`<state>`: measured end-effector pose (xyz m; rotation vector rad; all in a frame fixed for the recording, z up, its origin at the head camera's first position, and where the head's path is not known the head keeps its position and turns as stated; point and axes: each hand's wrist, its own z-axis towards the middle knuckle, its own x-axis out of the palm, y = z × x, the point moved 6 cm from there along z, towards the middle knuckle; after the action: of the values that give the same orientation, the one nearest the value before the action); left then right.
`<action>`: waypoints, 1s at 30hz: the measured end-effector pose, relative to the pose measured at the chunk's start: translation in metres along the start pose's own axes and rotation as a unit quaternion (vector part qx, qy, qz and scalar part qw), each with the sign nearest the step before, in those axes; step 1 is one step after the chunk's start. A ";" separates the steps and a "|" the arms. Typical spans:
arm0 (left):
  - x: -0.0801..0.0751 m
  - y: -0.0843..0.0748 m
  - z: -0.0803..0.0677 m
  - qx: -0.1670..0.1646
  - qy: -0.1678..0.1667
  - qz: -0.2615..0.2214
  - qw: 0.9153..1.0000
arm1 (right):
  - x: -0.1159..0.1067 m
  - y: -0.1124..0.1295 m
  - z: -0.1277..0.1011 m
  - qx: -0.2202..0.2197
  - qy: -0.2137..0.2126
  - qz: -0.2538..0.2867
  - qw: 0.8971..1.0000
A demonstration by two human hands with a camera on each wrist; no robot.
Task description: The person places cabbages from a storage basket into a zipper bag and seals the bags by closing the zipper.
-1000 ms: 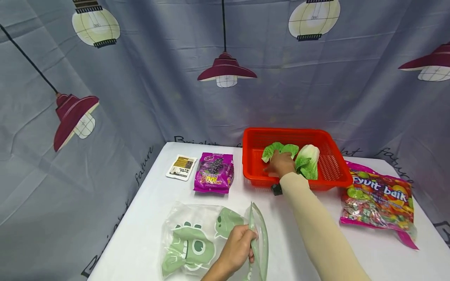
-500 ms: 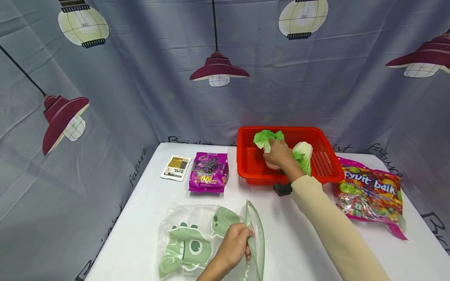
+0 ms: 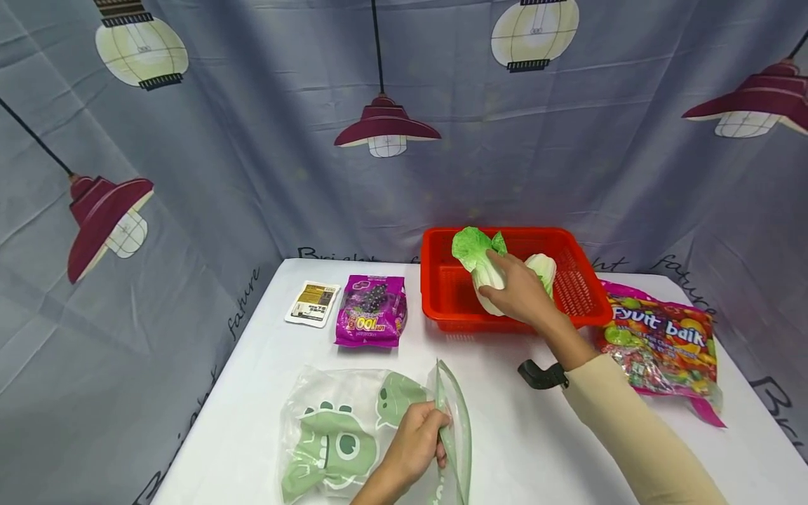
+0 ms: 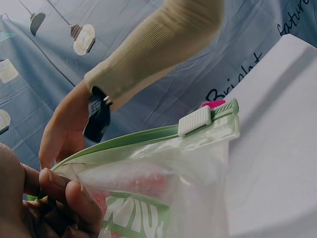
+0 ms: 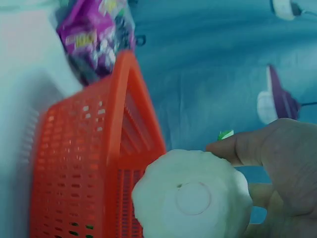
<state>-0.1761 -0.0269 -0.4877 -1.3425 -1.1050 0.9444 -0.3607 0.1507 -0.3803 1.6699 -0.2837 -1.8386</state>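
Note:
My right hand (image 3: pixel 520 289) grips a Chinese cabbage (image 3: pixel 481 275) by its side, over the left part of a red plastic basket (image 3: pixel 457 325). Its green leafy top points up and away, and its pale round base faces the right wrist camera. A second Chinese cabbage (image 3: pixel 544 266) lies in the basket, partly behind that hand. With my left hand (image 3: pixel 413 443) I pinch the edge of a clear zip bag (image 3: pixel 344 438) with green dinosaur prints. The bag's mouth stands parted on the right. In the left wrist view a white slider (image 4: pixel 194 121) sits on its green zip.
A purple grape candy bag (image 3: pixel 371 312) and a small white packet with a brown label (image 3: pixel 312 304) lie left of the basket. On its right lies a large colourful candy bag (image 3: pixel 663 344). A printed grey curtain (image 3: pixel 303 175) hangs behind the white table (image 3: pixel 505 421).
My right hand has raised the cabbage from inside the basket and tilted it more upright. The left hand keeps its hold on the bag. The head view has shifted slightly.

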 end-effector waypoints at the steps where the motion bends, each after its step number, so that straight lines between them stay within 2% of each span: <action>1: 0.000 0.000 0.000 0.002 0.000 0.001 1.000 | -0.001 0.002 -0.005 -0.010 -0.006 0.004 1.000; 7: -0.003 -0.005 0.001 0.015 0.002 0.003 1.000 | -0.006 0.010 -0.036 -0.043 -0.043 0.034 0.998; 13: -0.003 -0.006 0.001 0.019 0.002 0.004 1.000 | 0.000 0.015 -0.079 -0.037 -0.071 0.101 0.992; 18: -0.004 -0.008 0.000 0.020 0.002 0.003 1.000 | 0.021 0.012 -0.114 -0.018 -0.086 0.184 0.979; 20: -0.005 -0.008 0.000 0.021 0.001 0.006 1.000 | 0.030 0.010 -0.127 -0.006 -0.091 0.223 0.970; 22: -0.006 -0.007 0.001 0.020 -0.001 0.009 1.000 | 0.041 0.006 -0.138 0.005 -0.098 0.271 0.958; 24: -0.008 -0.007 0.001 0.019 -0.002 0.008 1.000 | 0.053 0.003 -0.148 0.017 -0.101 0.337 0.936; 27: -0.010 -0.007 0.002 0.017 -0.001 0.000 1.000 | 0.073 -0.003 -0.159 0.033 -0.099 0.445 0.890; 30: -0.010 -0.007 0.002 0.023 0.002 -0.007 1.000 | 0.093 -0.010 -0.167 0.052 -0.087 0.526 0.845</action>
<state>-0.1810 -0.0363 -0.4813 -1.2978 -1.0817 0.9518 -0.2047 0.1469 -0.4903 1.0111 -1.1345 -1.1004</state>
